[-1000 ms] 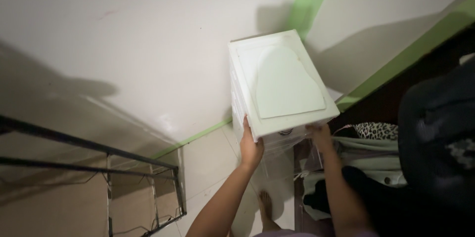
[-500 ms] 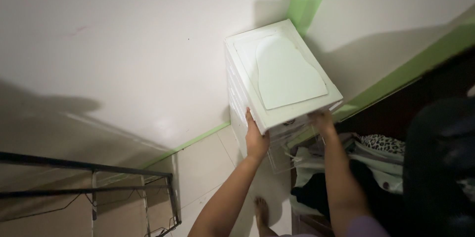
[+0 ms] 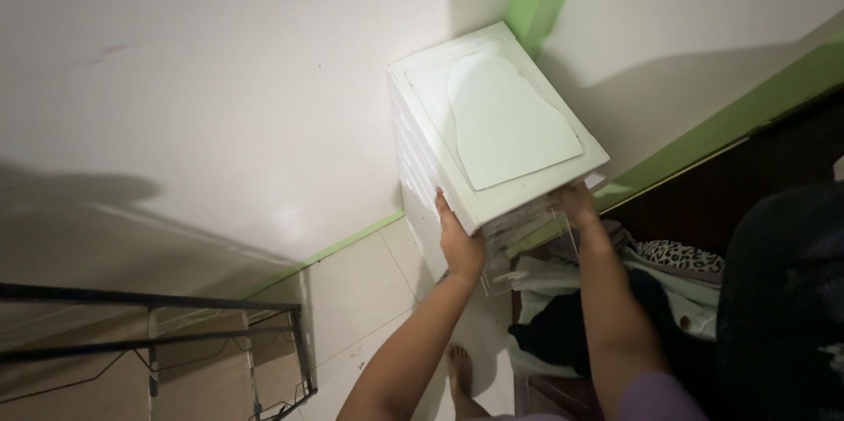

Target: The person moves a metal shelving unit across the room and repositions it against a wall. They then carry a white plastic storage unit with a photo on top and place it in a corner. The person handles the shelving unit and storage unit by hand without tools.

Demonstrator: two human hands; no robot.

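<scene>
- The white plastic drawer cabinet [image 3: 479,135] stands in the room corner, back against the cream wall [image 3: 220,78], not yet moved clear of it
- Left hand [image 3: 459,241] clasps its front left edge; right hand [image 3: 576,203] grips the front right corner
- A clear drawer [image 3: 536,241] juts out below
- Folded clothes [image 3: 615,289] lie just beside, on the right; a bare foot [image 3: 459,366] rests on the floor tiles [image 3: 360,298]

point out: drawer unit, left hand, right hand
drawer unit [image 3: 501,122]: head view, flat white top panel.
left hand [image 3: 459,241]: head view, back of the hand at the unit's near corner.
right hand [image 3: 576,203]: head view, knuckles at the front edge.
</scene>
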